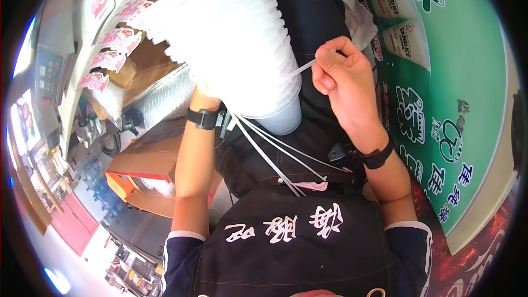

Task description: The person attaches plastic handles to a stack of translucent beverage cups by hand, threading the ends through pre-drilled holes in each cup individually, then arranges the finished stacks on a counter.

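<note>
Several nested translucent plastic cups lie across my lap, washed out by glare, with the rounded base of the end cup towards me. My right hand pinches a thin white plastic strip between thumb and fingers. The strip's other end meets the side of the stack. My left hand is at the stack's left side; its fingers are lost behind the cups and in the glare. From near that wrist, several loose white strips fan out over my black apron.
To the right stands a green printed panel with cup pictures and writing. A crumpled clear bag lies beside my leg. On the left are an open cardboard box, a ridged metal surface and pink printed tags along a counter edge.
</note>
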Motion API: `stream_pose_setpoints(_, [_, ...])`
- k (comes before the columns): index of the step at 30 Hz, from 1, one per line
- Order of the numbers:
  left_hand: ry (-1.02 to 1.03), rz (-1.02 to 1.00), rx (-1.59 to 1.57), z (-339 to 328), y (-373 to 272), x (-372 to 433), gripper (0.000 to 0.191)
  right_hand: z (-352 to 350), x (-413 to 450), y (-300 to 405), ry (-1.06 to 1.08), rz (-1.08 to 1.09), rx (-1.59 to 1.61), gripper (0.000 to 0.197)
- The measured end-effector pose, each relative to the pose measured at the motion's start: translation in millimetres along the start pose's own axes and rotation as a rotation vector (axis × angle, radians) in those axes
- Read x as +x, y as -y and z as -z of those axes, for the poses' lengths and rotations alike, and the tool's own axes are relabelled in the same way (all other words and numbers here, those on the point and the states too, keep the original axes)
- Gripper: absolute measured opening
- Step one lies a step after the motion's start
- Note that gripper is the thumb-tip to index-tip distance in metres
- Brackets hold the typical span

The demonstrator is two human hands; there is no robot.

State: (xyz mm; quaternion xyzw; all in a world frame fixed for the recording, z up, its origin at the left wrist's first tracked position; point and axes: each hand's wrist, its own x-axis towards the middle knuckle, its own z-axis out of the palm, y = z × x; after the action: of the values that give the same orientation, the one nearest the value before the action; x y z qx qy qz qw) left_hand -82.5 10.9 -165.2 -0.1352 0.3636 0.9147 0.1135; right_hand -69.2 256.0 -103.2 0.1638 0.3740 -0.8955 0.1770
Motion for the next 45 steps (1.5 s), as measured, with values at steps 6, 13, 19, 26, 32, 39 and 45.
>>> stream_pose_setpoints(6, [0.085, 0.065, -0.009, -6.8, -0.3, -3.8, 0.069, -4.6, 2.9, -9.1, 0.033, 0.144, -0.034, 0.016])
stream_pose_setpoints(13, [0.152, 0.107, -0.014, -12.9, -1.4, -8.2, 0.067, -9.6, 11.8, -7.0, 0.186, 0.375, -0.201, 0.015])
stream_pose_setpoints(19, [0.19, 0.124, -0.015, -15.7, -1.4, -11.9, 0.065, -3.0, 7.5, -5.2, 0.205, 0.412, -0.28, 0.012])
stream_pose_setpoints(26, [0.132, 0.139, -0.014, -20.5, -0.8, -16.1, 0.065, 4.9, 6.5, -8.8, 0.203, 0.341, -0.368, 0.01])
stream_pose_setpoints(32, [0.182, 0.132, -0.031, -28.6, -1.1, -17.8, 0.065, 6.9, 19.7, -24.6, 0.207, 0.055, -0.066, 0.011])
stream_pose_setpoints(39, [0.146, 0.199, 0.015, -25.2, -3.2, -15.8, 0.067, 14.6, 30.6, -26.9, 0.308, -0.075, -0.074, 0.013])
stream_pose_setpoints(45, [0.247, 0.159, 0.005, -28.8, -1.9, -16.0, 0.067, 20.4, 29.9, -27.9, 0.34, -0.175, 0.06, 0.013])
